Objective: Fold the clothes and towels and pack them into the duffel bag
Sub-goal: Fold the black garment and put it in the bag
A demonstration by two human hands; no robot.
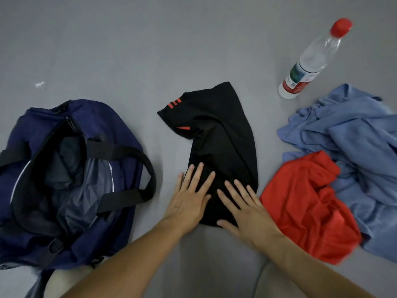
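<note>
Left hand: the left hand (189, 198) lies flat, fingers straight and slightly spread, palm down on the near left part of the black garment (217, 134); it grips nothing.
Right hand: the right hand (247, 209) lies flat beside it, fingers straight and fanned out, pressing the near right part of the same garment; the two hands are close but not touching.
Black garment: partly folded into a long strip on the grey floor (150, 50), running away from the hands; red stripes show on the sleeve at its far left corner.
Duffel bag: the navy duffel bag (120, 134) sits to the left of the black garment, unzipped and gaping, with dark and grey cloth already inside; its black handle loop (137, 155) arches toward the garment.
Red garment: a crumpled red garment (307, 203) lies just right of the right hand, near the black garment's edge.
Blue cloth: a rumpled light-blue cloth (352, 130) lies behind and under the red garment, reaching the right edge of view.
Bottle: a clear plastic bottle (311, 61) with a red cap stands farther off, behind the blue cloth.
</note>
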